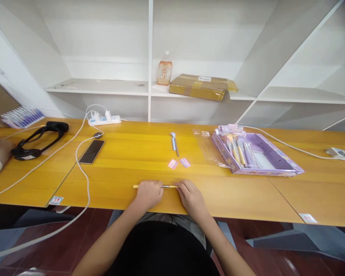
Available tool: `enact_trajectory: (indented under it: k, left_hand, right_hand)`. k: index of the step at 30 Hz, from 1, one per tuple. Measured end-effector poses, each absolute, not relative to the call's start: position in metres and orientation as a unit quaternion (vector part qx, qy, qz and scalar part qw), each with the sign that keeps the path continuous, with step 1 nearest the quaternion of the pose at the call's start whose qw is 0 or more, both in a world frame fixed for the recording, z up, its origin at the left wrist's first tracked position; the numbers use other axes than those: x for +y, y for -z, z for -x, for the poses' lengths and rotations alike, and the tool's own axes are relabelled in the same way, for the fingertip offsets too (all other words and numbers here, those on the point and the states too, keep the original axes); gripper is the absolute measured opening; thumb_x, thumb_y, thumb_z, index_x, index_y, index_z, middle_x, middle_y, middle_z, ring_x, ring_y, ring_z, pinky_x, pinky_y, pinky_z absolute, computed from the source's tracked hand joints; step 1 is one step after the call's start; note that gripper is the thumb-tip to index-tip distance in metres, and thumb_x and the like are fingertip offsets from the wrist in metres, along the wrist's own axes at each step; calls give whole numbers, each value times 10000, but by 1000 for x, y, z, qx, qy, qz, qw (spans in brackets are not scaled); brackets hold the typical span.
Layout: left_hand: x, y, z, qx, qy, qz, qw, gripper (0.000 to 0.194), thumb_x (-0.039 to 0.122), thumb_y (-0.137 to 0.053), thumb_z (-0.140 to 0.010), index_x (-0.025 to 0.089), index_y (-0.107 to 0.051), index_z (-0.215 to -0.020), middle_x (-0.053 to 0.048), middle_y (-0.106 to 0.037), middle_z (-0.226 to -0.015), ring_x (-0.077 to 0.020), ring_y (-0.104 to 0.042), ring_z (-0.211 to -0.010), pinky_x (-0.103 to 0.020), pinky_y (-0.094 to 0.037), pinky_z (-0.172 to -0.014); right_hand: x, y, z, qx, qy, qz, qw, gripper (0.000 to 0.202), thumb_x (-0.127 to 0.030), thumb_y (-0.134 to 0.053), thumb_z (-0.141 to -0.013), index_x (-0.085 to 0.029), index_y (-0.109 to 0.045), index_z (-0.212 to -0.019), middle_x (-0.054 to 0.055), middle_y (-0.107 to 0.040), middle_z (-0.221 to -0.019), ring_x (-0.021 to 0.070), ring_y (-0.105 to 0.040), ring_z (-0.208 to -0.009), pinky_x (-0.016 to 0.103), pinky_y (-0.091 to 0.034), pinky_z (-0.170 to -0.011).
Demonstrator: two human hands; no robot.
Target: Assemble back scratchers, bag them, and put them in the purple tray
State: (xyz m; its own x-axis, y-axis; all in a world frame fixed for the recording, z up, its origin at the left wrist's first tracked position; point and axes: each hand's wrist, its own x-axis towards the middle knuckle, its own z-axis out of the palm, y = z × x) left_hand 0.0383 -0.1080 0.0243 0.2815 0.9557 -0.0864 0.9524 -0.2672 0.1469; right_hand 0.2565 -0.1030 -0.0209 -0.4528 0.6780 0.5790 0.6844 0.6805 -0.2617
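My left hand [151, 194] is closed around the yellow handle of a slim back scratcher [166, 186], whose metal rod runs level toward the right. At the other end, the fingers of my right hand [191, 194] pinch its yellow tip, which they mostly cover. Both hands are low over the table's near edge. Beyond them lie two small pink and purple cards [173, 164], side by side. Farther back is a blue back scratcher [174, 143] with a small claw-shaped head and a metal rod beside its blue part.
At right, a purple box [276, 153] holds several wrapped back scratchers; clear plastic bags [211, 147] lie beside it. To the left are a phone [92, 151], a white cable [87, 184], a black headset [40, 140] and a power strip [105, 120]. Another person's arm [0, 153] rests at far left.
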Motion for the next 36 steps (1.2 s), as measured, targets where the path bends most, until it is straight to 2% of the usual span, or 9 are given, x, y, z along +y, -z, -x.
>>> enact_trajectory:
  k: [10,14,17,20,21,24,31,36]
  left_hand:
    - [-107,-27,-39,601,4,-795,82,374,283,-411,-1036,175,-766,-989,-141,-808,-963,-293,-785,-916,-377,-534,-789]
    - [-106,-35,-33,605,18,-792,78,417,297,-395,-1038,170,-780,-939,-146,-809,-934,-294,-785,-880,-372,-527,-765]
    - [-107,-50,17,612,42,-788,56,412,277,-380,-1027,177,-773,-951,-137,-812,-951,-294,-782,-901,-366,-526,-769]
    - [-115,-67,99,633,67,-771,-7,408,267,-364,-1015,197,-765,-999,-133,-815,-1041,-297,-770,-1004,-364,-525,-816]
    - [-119,-70,125,643,70,-762,-19,406,273,-364,-1009,204,-763,-987,-129,-816,-1053,-299,-767,-1017,-365,-526,-822]
    - [-133,-67,170,636,93,-766,-22,428,266,-331,-1013,218,-735,-881,-103,-811,-939,-280,-767,-919,-357,-518,-789]
    - [-142,-37,154,641,74,-764,-3,418,277,-344,-1003,233,-759,-1020,-89,-829,-1052,-293,-775,-1004,-371,-535,-825]
    - [-135,-36,149,649,3,-760,-20,289,254,-419,-947,239,-708,-957,-64,-809,-982,-254,-757,-931,-328,-524,-772]
  right_hand:
    - [-107,21,-256,-852,36,401,334,179,-152,-499,-1088,-212,-662,-1133,82,-712,-988,236,-638,-887,374,-499,-794]
    - [-107,15,-260,-852,52,402,331,244,-102,-474,-1070,-207,-674,-1162,85,-733,-1004,237,-652,-893,380,-494,-786]
    - [-101,0,-306,-848,46,400,344,302,-76,-449,-1055,-216,-697,-1155,91,-752,-1035,242,-691,-947,377,-528,-809]
    - [-92,-16,-389,-824,39,422,377,204,-181,-523,-1066,-244,-711,-1114,70,-767,-1027,227,-724,-923,357,-563,-808]
    - [-90,-19,-417,-795,72,436,416,171,-213,-552,-1062,-252,-718,-1060,56,-771,-974,224,-724,-876,356,-563,-795]
    - [-90,-13,-475,-768,91,479,416,123,-296,-622,-1039,-262,-738,-1020,49,-787,-952,245,-728,-891,383,-558,-841]
    - [-103,21,-480,-741,86,542,387,186,-320,-570,-1046,-247,-734,-1094,77,-782,-1036,249,-711,-891,396,-553,-827]
    - [-111,24,-485,-713,73,569,404,208,-306,-541,-1052,-245,-735,-1095,88,-782,-1068,265,-708,-965,426,-555,-876]
